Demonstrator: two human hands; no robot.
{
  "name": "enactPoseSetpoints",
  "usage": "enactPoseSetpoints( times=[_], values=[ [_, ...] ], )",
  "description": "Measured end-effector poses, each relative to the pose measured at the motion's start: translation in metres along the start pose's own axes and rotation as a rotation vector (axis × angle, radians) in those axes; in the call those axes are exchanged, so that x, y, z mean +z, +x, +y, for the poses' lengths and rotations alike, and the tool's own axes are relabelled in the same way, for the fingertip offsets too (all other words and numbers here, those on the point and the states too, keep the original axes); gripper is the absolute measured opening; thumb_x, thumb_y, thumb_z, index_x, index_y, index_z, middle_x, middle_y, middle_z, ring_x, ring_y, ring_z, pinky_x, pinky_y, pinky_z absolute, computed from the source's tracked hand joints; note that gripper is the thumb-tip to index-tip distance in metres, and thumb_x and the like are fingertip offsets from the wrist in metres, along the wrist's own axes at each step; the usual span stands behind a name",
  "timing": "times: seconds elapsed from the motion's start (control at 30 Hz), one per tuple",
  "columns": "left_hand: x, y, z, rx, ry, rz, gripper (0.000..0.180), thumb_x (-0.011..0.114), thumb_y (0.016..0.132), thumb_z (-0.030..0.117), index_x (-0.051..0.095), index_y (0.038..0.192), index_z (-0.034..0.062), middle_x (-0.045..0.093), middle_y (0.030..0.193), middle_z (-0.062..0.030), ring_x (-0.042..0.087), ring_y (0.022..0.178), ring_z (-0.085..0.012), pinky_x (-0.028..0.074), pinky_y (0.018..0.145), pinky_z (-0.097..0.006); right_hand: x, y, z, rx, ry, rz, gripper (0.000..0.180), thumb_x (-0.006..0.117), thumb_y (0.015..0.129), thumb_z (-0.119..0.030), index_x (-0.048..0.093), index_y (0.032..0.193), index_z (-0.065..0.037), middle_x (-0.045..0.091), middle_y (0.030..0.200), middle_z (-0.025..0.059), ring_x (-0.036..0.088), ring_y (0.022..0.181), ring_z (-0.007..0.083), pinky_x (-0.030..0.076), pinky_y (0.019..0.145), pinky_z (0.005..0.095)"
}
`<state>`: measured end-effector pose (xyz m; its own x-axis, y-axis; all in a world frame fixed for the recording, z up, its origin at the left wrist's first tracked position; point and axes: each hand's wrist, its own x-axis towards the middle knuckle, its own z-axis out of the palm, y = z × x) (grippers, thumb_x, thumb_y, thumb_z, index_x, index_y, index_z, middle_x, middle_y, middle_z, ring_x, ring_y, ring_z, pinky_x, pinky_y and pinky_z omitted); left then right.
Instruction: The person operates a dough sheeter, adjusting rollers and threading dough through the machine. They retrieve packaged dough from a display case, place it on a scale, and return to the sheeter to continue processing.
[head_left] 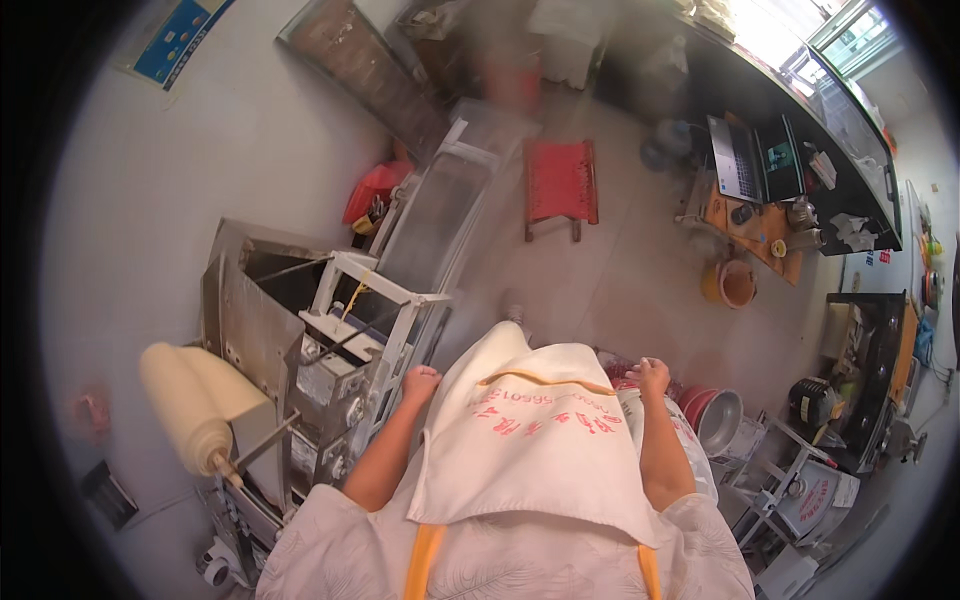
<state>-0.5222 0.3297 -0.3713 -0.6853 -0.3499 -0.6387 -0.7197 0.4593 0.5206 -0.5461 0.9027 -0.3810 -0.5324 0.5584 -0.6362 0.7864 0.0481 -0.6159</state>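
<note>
My left hand (422, 383) is closed in a loose fist at the left edge of my cream apron (540, 450), next to the white metal frame (385, 285) of a machine. No object shows in it. To the right of the apron hangs my right hand (651, 376), its fingers bent but apart, with nothing visible in it. A white bag with red print (690, 440) is close beside that forearm. On the machine's near left end sits a thick cream roll (190, 400), which looks like a dough sheet wound on a wooden rod.
A conveyor belt (440, 225) extends away from the machine. Ahead stands a red folding stool (560, 180). At right are a small wooden table (745, 225) with a laptop (735, 158), an orange bucket (737, 284), a metal pot (718, 422) and a metal rack (785, 490).
</note>
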Motion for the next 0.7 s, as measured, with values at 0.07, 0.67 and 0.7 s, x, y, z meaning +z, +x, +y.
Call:
enactPoseSetpoints(
  times=[0.07, 0.67, 0.7],
  values=[
    [-0.003, 0.047, 0.014, -0.043, -0.039, -0.072, 0.018, 0.08, 0.088, 0.017, 0.078, 0.097, 0.0023, 0.079, 0.083, -0.0083, 0.076, 0.07, -0.0176, 0.061, 0.066, -0.034, -0.007, 0.016, -0.011, -0.04, -0.076, -0.028, 0.034, 0.07, 0.106, -0.018, 0.069, 0.129, 0.007, 0.079, 0.101, 0.0156, 0.079, 0.075, 0.0214, 0.063, 0.06, 0.0304],
    [0.04, 0.168, 0.237, 0.221, 0.267, 0.17, 0.023, 0.068, 0.095, 0.024, 0.08, 0.097, 0.0042, 0.08, 0.106, -0.0201, 0.076, 0.104, -0.0408, 0.059, 0.093, -0.049, -0.04, 0.181, -0.056, 0.275, 0.037, -0.201, 0.032, 0.061, 0.11, -0.029, 0.072, 0.114, 0.0, 0.076, 0.092, 0.0128, 0.075, 0.071, 0.0257, 0.058, 0.057, 0.0389],
    [0.049, 0.164, 0.251, 0.221, 0.263, 0.165, 0.024, 0.068, 0.095, 0.025, 0.08, 0.097, 0.0043, 0.08, 0.106, -0.0201, 0.076, 0.103, -0.0402, 0.059, 0.093, -0.048, -0.044, 0.184, -0.071, 0.256, 0.002, -0.17, 0.032, 0.061, 0.11, -0.029, 0.072, 0.115, 0.0, 0.075, 0.091, 0.0129, 0.074, 0.07, 0.0251, 0.058, 0.056, 0.038]
  ],
)
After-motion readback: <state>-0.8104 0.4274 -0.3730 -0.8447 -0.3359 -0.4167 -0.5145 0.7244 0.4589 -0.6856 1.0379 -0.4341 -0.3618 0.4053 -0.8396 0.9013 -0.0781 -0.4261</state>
